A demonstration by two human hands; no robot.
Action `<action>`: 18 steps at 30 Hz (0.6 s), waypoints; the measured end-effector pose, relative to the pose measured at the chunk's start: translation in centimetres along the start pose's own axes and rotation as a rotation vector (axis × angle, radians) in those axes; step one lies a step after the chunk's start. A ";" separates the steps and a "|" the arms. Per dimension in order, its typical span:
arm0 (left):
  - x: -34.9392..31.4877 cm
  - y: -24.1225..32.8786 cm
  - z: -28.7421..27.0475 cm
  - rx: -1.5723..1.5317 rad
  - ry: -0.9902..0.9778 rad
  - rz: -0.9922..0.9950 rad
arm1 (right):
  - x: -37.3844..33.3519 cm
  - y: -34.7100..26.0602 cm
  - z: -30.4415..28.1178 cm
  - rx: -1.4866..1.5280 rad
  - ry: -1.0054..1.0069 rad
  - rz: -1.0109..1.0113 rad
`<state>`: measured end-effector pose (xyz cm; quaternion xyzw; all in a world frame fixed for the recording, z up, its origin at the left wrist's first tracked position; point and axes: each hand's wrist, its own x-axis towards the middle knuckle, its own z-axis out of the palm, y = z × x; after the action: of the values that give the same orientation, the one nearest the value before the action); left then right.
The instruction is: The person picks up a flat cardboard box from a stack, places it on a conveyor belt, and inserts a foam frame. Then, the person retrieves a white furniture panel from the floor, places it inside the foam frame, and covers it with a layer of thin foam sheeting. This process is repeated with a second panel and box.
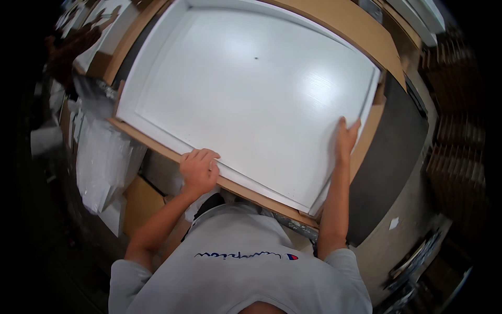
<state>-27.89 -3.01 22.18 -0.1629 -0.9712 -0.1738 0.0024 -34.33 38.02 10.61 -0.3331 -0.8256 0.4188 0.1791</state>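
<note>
A large white furniture panel (246, 104) with a raised white rim lies in an open cardboard box (361, 21) in front of me. At the near edge my left hand (200, 170) is closed over the rim, its fingers curled onto the white side and the near cardboard wall below its palm. My right hand (346, 140) grips the right rim of the panel, thumb on the inner side and fingers toward the outside. A small dark spot (256, 58) shows on the panel's far half.
A dark grey table surface (387, 157) extends right of the box. Plastic-wrapped white pieces (104, 162) stand at the left. Stacked brown boards (455, 131) line the far right. Another person's arm (86, 39) reaches over a white piece (110, 34) at the upper left.
</note>
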 end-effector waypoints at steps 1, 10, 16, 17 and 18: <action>-0.1 -0.1 0.1 0.003 -0.003 -0.010 | -1.0 -0.2 1.0 -0.234 0.011 -0.185; 0.2 -0.2 0.7 0.002 0.007 -0.031 | -5.9 -0.8 6.9 -0.591 -0.347 -0.629; 0.2 -0.9 0.4 0.013 0.104 -0.047 | -5.8 -0.8 8.3 -0.594 -0.247 -0.789; 0.0 -0.9 0.0 -0.002 0.136 -0.063 | -5.8 -1.3 8.6 -0.594 -0.243 -0.815; -0.4 -1.1 -0.3 -0.018 0.171 -0.079 | -5.7 -1.4 8.9 -0.597 -0.242 -0.844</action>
<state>-27.88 -4.17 22.05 -0.1089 -0.9716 -0.1956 0.0767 -35.90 28.34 6.45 0.0426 -0.9859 0.0925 0.1330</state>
